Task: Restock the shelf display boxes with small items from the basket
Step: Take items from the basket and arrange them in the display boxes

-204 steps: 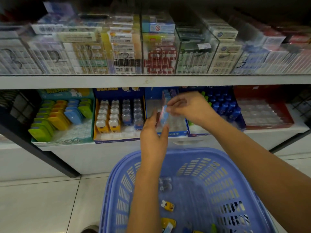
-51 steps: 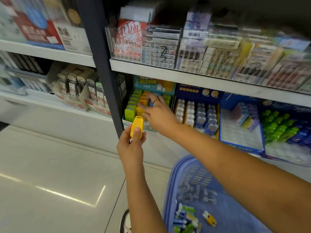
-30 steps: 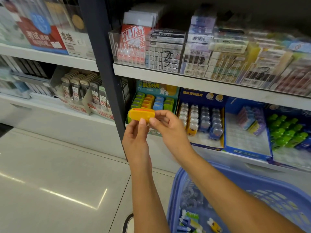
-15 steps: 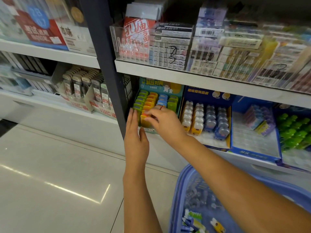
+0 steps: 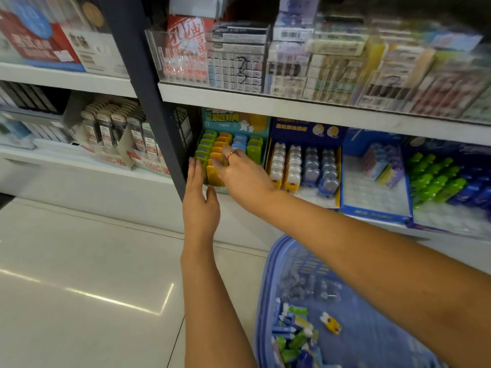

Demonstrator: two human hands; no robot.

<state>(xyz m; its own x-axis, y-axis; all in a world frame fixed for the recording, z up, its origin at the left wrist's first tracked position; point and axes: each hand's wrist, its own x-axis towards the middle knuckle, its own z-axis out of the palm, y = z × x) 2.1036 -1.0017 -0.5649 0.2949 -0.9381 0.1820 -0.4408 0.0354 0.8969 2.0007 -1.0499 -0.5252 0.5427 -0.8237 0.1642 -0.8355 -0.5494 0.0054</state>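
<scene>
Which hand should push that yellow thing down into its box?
Right, probably. The right hand has its fingers curled onto the yellow item in the display box, while the left hand only lies flat and open against the box's front.

White lower shelf [image 5: 467, 244] with a side-by-side row: teal display box [image 5: 233, 120], navy box [image 5: 303, 131], blue box [image 5: 372, 209]; basket [image 5: 265, 288] on floor [image 5: 79, 261].

Head view, close, down at shelf [image 5: 292, 102]
</scene>
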